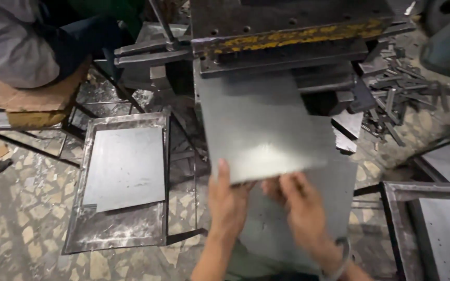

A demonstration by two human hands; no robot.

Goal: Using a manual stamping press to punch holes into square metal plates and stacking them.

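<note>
Grey steel is almost everywhere in the head view. Two hands hold one flat metal sheet (pixel 259 125) by its near edge. The left hand (pixel 227 200) has its thumb on top of the sheet and its fingers (pixel 224 179) clenched on the edge. The right hand (pixel 300 205) pinches the same edge just beside it, and a thin bracelet (pixel 339 260) sits on that wrist. The far end of the sheet goes under the yellow-painted bar (pixel 292 36) of one big press machine (pixel 287 15). A second sheet (pixel 339 187) lies flat under the held one and sticks out on the right.

To the left, one shallow metal tray (pixel 115 234) rests on the stone floor (pixel 22 218), with one dark sheet (pixel 126 169) lying inside it. At the right edge a second tray (pixel 397 192) shows only in part. One pile of small metal offcuts (pixel 399 99), too many to count, lies on the floor beside the machine. At the top left another person (pixel 16 41) in a grey top sits near a piece of cardboard (pixel 32 101).
</note>
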